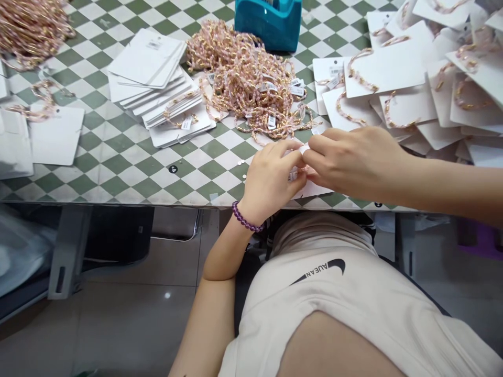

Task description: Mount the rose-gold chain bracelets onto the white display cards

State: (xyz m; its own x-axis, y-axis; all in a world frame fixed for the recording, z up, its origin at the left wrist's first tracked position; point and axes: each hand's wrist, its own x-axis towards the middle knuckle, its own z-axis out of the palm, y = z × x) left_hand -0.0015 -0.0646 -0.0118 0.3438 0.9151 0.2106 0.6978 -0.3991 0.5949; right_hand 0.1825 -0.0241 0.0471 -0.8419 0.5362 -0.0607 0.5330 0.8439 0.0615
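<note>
My left hand [271,178] and my right hand [353,159] meet at the table's near edge, fingers pinched together over a white card [316,189] lying there. A bit of pink and gold bracelet [295,173] shows between the fingertips; most of it is hidden by the hands. My left wrist wears a purple bead bracelet [244,220]. Just beyond the hands lies a loose heap of pink and gold bracelets [247,78] with small tags.
A stack of blank white cards [151,70] sits left of the heap. Cards with bracelets fitted pile up at the right [416,78]. A teal tape dispenser [269,21] stands at the back. More bracelets [27,29] and cards [55,133] lie at the far left on the green checked tablecloth [129,162].
</note>
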